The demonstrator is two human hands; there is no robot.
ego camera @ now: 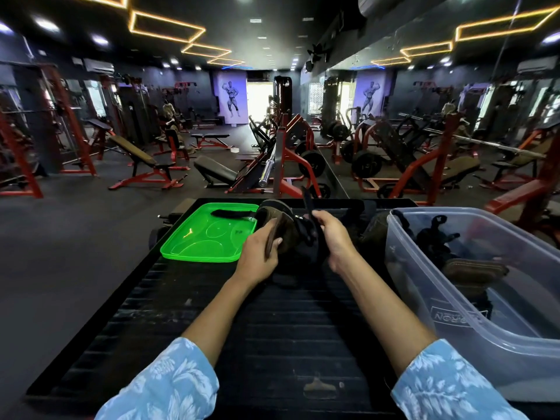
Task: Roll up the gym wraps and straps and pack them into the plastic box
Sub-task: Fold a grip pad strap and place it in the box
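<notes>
Strap [307, 204]: held upright between both hands; left hand [260, 253] grips pad [277, 234], right hand [331, 237] pinches strap; box [454, 313] at bench's right edge.

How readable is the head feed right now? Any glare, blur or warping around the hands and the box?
Head view: wide-angle warping bends the ceiling lights and the clear plastic box at the edges; the bright doorway at the far end is blown out; glare spots sit on the green lid; the dark strap blends into the black surface and looks slightly blurred by the right hand; the left hand is sharp.
</notes>
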